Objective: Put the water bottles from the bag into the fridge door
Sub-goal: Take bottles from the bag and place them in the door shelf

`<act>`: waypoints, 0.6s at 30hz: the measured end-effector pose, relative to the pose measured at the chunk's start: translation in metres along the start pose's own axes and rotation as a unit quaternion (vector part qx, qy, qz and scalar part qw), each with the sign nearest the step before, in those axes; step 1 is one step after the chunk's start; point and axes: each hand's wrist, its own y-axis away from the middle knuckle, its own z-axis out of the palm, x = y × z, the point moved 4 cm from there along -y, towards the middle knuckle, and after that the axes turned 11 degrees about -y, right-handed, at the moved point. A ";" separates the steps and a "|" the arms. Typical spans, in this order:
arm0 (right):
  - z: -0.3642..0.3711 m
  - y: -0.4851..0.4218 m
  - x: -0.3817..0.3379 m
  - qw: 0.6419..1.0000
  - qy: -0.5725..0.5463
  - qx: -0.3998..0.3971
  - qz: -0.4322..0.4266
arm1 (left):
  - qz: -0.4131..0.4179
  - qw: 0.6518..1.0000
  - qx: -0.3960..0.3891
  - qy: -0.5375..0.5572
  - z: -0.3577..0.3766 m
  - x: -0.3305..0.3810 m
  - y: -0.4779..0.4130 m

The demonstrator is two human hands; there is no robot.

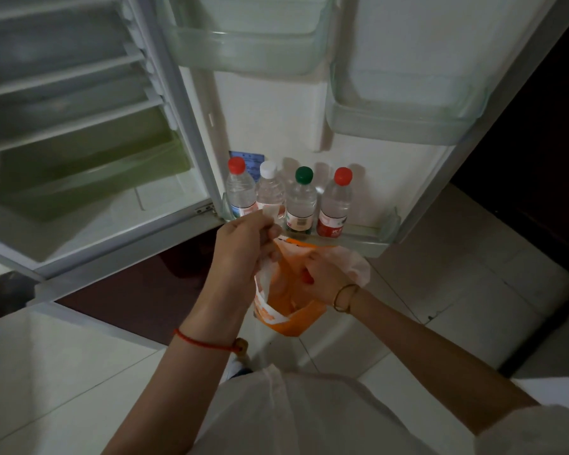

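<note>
Several water bottles stand upright side by side in the lowest fridge door shelf (368, 239): a red-capped one (240, 188) at the left, then a white-capped one (270, 188), a green-capped one (301, 198) and another red-capped one (337, 200). Just below the shelf hangs an orange and white plastic bag (293, 310). My left hand (247, 244) pinches the bag's top edge and holds it up. My right hand (326, 277) reaches into the bag's mouth; a bit of red shows by its fingers, and its grip is hidden.
The fridge door stands wide open, with two clear bins (253, 44) (404, 110) higher up on it. At the left the fridge interior shows white shelves and a green drawer (92, 172). Pale floor tiles (457, 274) lie below; a dark gap sits at the right.
</note>
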 end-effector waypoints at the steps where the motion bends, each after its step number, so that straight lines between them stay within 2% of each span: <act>1: -0.005 0.002 -0.004 1.000 0.004 0.005 -0.021 | 0.003 1.000 -0.003 0.008 0.000 0.001 0.000; 3: -0.018 0.009 -0.011 0.998 -0.017 0.041 -0.040 | 0.011 1.000 -0.009 0.022 0.003 0.003 -0.001; 6: -0.037 0.021 -0.012 0.986 -0.131 0.096 -0.041 | 0.014 1.000 -0.008 0.017 0.009 0.002 -0.004; 12: -0.097 0.053 -0.020 0.948 -0.190 0.248 -0.054 | 0.015 1.000 -0.011 -0.008 0.019 -0.007 -0.009; 18: -0.158 0.087 -0.047 0.913 -0.141 0.363 -0.118 | 0.006 1.000 0.000 -0.017 0.022 -0.007 -0.014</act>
